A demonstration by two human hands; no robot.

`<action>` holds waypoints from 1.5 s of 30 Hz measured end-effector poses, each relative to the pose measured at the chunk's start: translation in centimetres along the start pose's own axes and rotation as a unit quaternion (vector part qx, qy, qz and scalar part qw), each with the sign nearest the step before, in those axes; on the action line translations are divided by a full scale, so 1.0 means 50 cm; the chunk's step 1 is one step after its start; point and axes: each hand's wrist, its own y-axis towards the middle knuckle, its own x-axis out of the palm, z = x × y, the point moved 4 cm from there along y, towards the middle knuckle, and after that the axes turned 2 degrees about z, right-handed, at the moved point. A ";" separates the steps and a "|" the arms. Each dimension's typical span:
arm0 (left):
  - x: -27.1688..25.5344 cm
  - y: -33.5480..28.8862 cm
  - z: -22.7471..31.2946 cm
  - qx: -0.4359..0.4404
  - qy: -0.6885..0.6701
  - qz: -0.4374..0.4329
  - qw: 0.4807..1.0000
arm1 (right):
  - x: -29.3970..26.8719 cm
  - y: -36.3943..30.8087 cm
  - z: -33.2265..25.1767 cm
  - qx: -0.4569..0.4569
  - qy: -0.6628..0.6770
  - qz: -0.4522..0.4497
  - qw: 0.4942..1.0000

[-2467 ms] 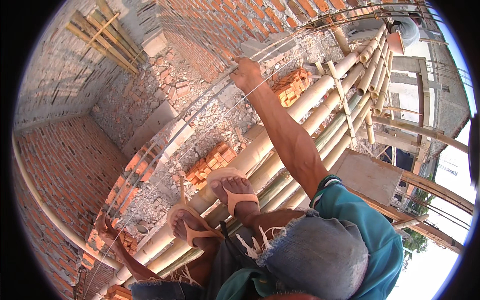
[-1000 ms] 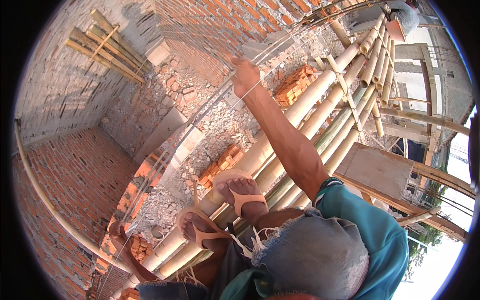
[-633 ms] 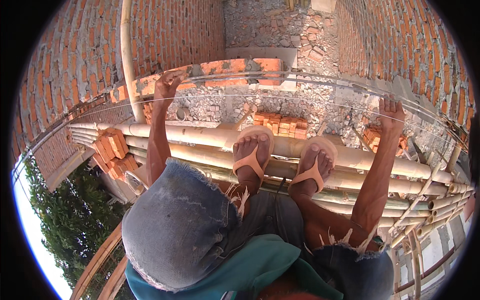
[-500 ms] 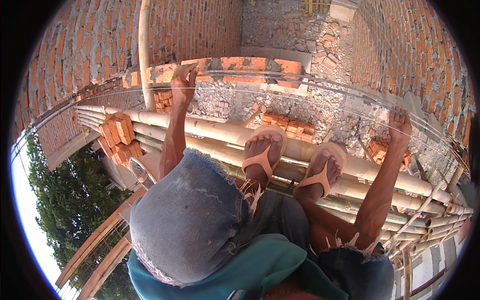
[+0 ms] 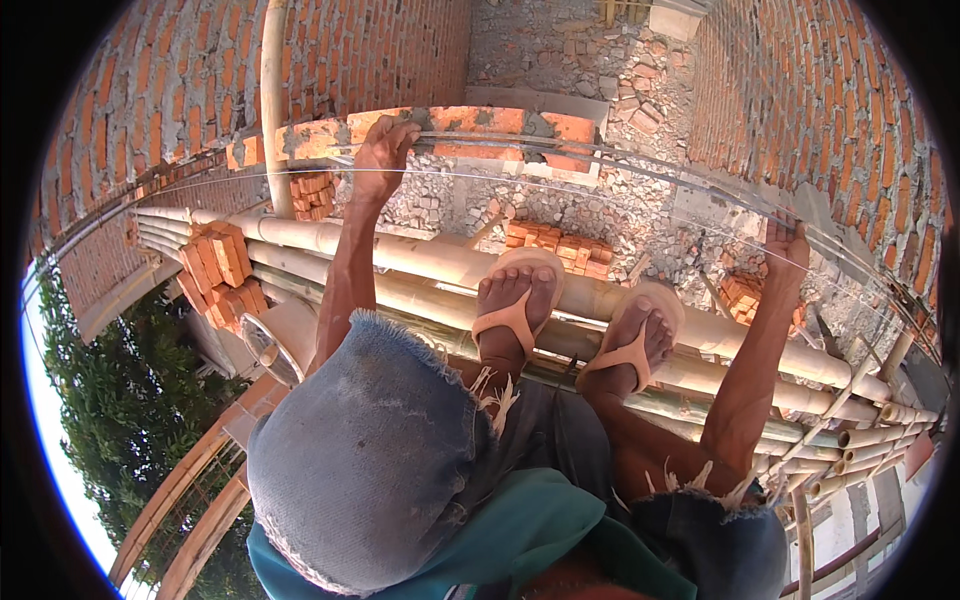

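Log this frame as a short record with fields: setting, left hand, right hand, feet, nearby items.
setting: bamboo scaffold beside brick walls, rubble below
left hand: gripping the taut string line at the brick wall top
right hand: gripping the same string line farther right
feet: in sandals on the bamboo poles
nearby items: stacked bricks at left, more bricks on the ground below
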 end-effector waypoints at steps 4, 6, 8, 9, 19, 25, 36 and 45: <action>-0.005 0.003 0.038 0.038 0.046 0.020 0.998 | -0.001 -0.004 -0.003 -0.014 -0.010 0.012 1.000; 0.002 0.001 0.093 0.132 0.070 0.076 0.986 | -0.005 -0.002 -0.005 -0.008 -0.022 0.013 1.000; 0.041 0.004 0.139 0.103 -0.009 0.004 0.995 | -0.011 0.002 -0.010 -0.007 -0.030 0.002 1.000; 0.060 0.008 0.165 0.112 -0.032 0.004 0.993 | -0.016 0.007 -0.013 -0.013 -0.049 0.008 0.999; 0.134 0.061 0.202 0.097 -0.156 -0.088 0.979 | -0.027 0.044 -0.013 -0.004 0.021 0.016 1.000; 0.136 0.061 0.210 0.070 -0.189 -0.059 0.978 | -0.007 0.012 -0.016 -0.020 -0.015 0.018 1.000; 0.122 0.081 0.225 0.112 -0.167 -0.109 0.973 | 0.012 -0.029 -0.006 -0.030 0.000 0.036 0.999; 0.122 0.066 0.229 0.121 -0.143 -0.085 0.979 | 0.030 -0.050 0.003 -0.042 -0.038 0.023 0.998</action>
